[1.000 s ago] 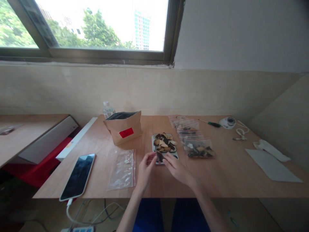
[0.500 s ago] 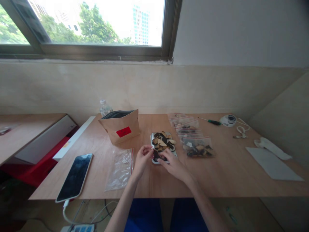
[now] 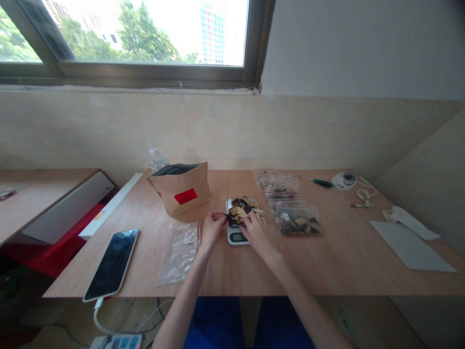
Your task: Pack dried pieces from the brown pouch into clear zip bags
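Nearest, blue-clad legs below the table edge, and on the near left of the table a phone on a charging cable. Just beyond, flat on the wood, a clear zip bag, seemingly unfilled. Next, the left hand at the left of a small scale, thumb and fingertips apparently pinched on a dark slice at the pile's edge. Opposite, the right hand, fingertips down at the pile; whether gripping anything, impossible to tell. On the scale's plate, a heap of dried slices, loose and not yet bagged. To the right, running back, several filled bags, by the look of it the finished portions; left to do, judging from the layout, this heap and the flat bag. Farther left, a brown paper pouch, upright, top open, contents hidden. Behind, partly covered, a plastic bottle.
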`<state>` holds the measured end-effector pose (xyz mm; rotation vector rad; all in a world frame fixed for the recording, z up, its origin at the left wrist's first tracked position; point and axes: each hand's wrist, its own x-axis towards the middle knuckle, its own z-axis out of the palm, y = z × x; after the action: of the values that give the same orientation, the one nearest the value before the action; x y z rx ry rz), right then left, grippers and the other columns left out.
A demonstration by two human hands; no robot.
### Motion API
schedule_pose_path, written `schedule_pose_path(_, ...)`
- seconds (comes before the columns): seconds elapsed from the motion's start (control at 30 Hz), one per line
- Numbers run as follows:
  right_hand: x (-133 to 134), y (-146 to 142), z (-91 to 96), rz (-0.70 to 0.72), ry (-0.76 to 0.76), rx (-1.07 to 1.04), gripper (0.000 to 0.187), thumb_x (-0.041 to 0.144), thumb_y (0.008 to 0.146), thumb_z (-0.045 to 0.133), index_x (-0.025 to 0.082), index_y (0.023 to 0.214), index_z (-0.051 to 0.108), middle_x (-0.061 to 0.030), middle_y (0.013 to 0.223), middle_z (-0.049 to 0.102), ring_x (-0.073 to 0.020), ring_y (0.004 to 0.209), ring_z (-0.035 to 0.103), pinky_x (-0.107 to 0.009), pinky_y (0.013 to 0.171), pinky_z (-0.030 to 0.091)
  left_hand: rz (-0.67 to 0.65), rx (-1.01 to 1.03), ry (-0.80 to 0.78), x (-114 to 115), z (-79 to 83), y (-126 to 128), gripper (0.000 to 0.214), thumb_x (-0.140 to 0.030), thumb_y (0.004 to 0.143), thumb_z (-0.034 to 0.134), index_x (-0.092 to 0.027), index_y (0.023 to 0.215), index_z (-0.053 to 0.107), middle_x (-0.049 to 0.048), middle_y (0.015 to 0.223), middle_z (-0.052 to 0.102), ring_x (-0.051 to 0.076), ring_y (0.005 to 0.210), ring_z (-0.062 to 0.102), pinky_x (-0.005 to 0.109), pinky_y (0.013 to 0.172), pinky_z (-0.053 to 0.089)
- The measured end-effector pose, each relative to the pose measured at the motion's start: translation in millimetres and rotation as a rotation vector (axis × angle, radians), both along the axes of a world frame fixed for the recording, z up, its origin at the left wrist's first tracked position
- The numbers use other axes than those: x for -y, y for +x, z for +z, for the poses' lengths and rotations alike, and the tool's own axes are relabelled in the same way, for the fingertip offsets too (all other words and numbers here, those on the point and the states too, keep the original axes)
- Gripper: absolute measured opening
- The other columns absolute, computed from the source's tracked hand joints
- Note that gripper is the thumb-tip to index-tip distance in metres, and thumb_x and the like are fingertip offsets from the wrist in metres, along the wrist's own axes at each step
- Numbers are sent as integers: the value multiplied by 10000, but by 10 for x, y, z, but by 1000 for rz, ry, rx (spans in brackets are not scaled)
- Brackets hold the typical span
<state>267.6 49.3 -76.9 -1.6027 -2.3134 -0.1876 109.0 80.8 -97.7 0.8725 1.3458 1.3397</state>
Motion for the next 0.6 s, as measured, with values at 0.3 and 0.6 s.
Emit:
schedule_pose_path(0.3,55,34,8,82,28,-69,141,204,881,514,189,844,650,-76,877,609,-226,839,549,-354,738,405,-55,-79,22,-10,-6,-22,215,-272,636,691,-133,771,598,55,684,675,168,641,652,274,616,505)
schedule_pose_path(0.6,458,520,-49,-194,265,-712,173,316,866,547,181,892,651,-31,784,555,-154,690,525,-278,670,440,-65,-393,56,87,89,103,195,-308,674,629,-128,736,676,74,713,686,199,705,634,292,689,445)
